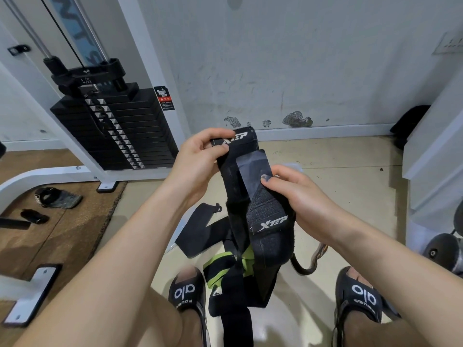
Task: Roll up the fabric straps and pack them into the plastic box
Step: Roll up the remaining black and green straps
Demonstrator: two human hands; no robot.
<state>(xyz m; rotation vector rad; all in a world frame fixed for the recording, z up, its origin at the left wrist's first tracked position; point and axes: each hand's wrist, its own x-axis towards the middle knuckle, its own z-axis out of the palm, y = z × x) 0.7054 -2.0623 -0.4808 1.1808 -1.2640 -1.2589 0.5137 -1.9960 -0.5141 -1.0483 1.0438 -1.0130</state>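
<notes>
Two black fabric straps with white XTEP labels hang between my hands above the floor. My left hand [198, 161] pinches the top end of the longer black strap [240, 146], which hangs down to my knees. My right hand [295, 196] grips the second XTEP strap [268, 221], thumb on its smooth dark tab. Below them on the floor lie another black strap [200, 229] and a green-edged strap [215, 274]. A clear plastic box edge [292, 166] peeks out behind my right hand, mostly hidden.
A white cable machine with a black weight stack [115, 131] stands at the left. Small black items [57, 196] lie on the brown mat. My feet in black slides [188, 291] rest on the beige floor. A wall lies ahead, white equipment at the right.
</notes>
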